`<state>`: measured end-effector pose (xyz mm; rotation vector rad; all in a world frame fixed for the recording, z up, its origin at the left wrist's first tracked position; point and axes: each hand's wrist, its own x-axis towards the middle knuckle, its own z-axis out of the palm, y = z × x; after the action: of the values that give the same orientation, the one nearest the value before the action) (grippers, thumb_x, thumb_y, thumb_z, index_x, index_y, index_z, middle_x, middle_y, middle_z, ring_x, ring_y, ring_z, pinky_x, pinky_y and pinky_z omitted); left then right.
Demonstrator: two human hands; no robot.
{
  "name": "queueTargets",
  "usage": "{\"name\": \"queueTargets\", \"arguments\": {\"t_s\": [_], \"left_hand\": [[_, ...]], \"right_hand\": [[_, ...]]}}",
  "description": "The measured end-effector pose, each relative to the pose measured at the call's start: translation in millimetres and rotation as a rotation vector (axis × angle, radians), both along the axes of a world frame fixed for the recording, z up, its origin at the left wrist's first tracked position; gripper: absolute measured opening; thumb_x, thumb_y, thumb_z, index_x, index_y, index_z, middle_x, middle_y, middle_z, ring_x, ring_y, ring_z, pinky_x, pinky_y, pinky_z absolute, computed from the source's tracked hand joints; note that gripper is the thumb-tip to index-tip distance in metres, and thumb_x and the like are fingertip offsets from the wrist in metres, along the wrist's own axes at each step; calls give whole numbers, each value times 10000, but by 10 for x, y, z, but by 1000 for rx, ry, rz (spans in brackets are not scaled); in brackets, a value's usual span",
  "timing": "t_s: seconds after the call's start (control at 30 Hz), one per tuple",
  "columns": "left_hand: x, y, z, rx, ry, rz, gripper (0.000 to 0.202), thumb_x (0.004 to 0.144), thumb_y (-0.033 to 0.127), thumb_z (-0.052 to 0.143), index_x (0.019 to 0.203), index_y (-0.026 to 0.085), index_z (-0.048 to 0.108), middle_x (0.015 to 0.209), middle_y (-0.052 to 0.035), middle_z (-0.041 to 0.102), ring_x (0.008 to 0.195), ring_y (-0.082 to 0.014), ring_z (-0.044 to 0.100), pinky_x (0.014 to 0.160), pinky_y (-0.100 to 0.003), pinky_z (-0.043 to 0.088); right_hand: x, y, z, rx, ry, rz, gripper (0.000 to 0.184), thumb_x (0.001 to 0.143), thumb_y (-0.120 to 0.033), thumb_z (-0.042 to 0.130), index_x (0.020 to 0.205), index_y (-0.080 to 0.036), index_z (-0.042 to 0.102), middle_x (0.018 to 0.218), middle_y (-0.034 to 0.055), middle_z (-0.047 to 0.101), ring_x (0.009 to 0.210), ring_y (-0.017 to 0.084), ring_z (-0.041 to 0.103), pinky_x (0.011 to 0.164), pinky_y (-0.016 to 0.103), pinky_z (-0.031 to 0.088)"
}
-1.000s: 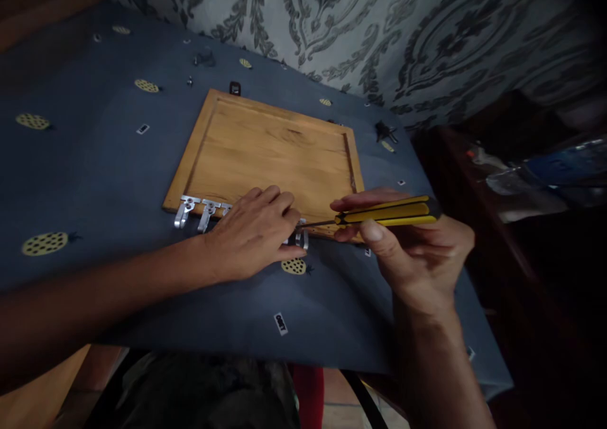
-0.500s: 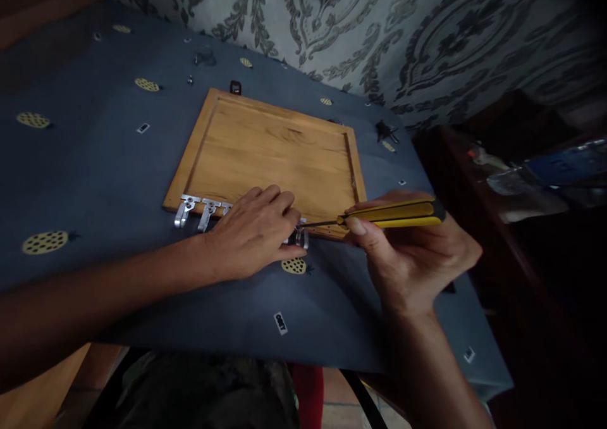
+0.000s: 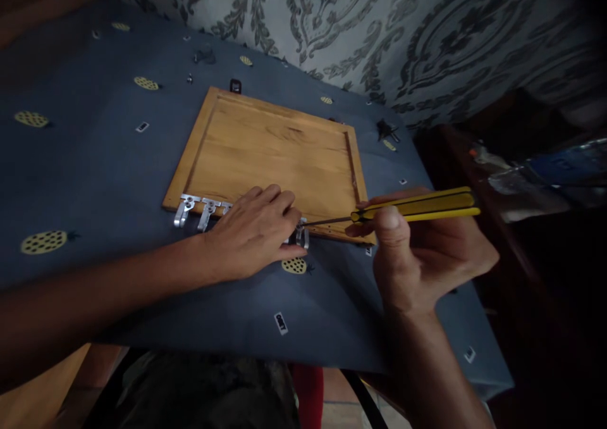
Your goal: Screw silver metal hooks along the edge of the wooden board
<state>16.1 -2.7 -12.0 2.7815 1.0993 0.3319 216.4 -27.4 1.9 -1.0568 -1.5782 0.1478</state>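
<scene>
A wooden panel (image 3: 279, 157) with a raised frame lies flat. Silver metal hooks (image 3: 209, 212) are lined up along its near edge, some of them under my left hand. My left hand (image 3: 260, 230) is closed over that edge, fingers bent around the hook (image 3: 302, 234) at the row's right end and thumb below. What its fingertips press on is partly hidden. In my right hand (image 3: 417, 245) is a screwdriver (image 3: 417, 205) with a yellow and black handle, pinched between thumb and fingers. Its thin shaft points left, and the tip meets the right-end hook beside my left fingers.
The panel rests on a blue tablecloth (image 3: 95, 182) with pineapple prints. Small dark parts (image 3: 386, 130) lie at the back right, and a dark clip-like piece (image 3: 235, 86) stands behind the panel. A patterned wall (image 3: 327, 30) borders the table; a shelf with plastic-wrapped items (image 3: 535, 169) is at right.
My right hand has shifted right along the screwdriver, its thumb now raised on the handle, which has turned to another face. The left hand and panel have stayed in place.
</scene>
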Motion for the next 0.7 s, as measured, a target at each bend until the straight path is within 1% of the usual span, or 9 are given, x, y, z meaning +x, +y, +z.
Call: {"name": "queueTargets", "arguments": {"t_s": [0.1,0.2,0.33,0.43,0.53,0.63,0.7], "left_hand": [[-3,1,8,13,-3,-8,397,940,496,706,1015,107,713,1018,-122,649,1019,-286,580,825,-377,446],[-6,0,11,31,0,-8,404,937,507,706,1012,110,708,1011,-118,651,1010,-282,580,824,-371,440],[-13,0,-1,54,-5,-18,400,934,507,713,1011,115,702,1003,-109,653,998,-273,582,819,-360,439],[-14,0,-5,67,-8,-20,386,937,501,712,1000,120,704,994,-108,656,996,-273,584,811,-362,445],[-11,1,3,63,2,-18,394,936,507,711,1011,119,707,1000,-111,658,998,-274,586,812,-363,448],[-8,2,11,50,20,-15,409,938,517,705,1030,119,704,1012,-108,656,1007,-271,587,828,-359,446],[-6,1,13,44,28,-11,413,942,518,698,1031,115,706,1018,-110,655,1015,-273,587,835,-360,445]], "right_hand": [[19,-10,-26,-33,-24,-40,150,895,-388,765,863,-242,767,683,-21,722,509,143,660,471,278,503],[48,-20,-49,-68,-52,-54,147,895,-392,767,885,-245,770,721,-13,740,556,156,683,501,287,509],[75,-16,-72,-89,-88,-48,140,893,-400,772,897,-260,779,732,-13,743,557,154,668,512,294,504],[54,-3,-52,-86,-94,-30,114,873,-392,794,888,-279,779,742,-12,751,565,160,655,522,306,514],[12,-2,12,-118,-37,40,95,864,-372,804,868,-281,778,758,-6,755,576,159,656,520,304,543],[-2,-13,76,-222,51,158,110,882,-376,783,913,-271,787,887,14,777,608,148,691,502,280,582],[14,-18,96,-266,85,232,144,889,-387,775,953,-259,795,947,29,787,674,157,728,525,272,611]]}}
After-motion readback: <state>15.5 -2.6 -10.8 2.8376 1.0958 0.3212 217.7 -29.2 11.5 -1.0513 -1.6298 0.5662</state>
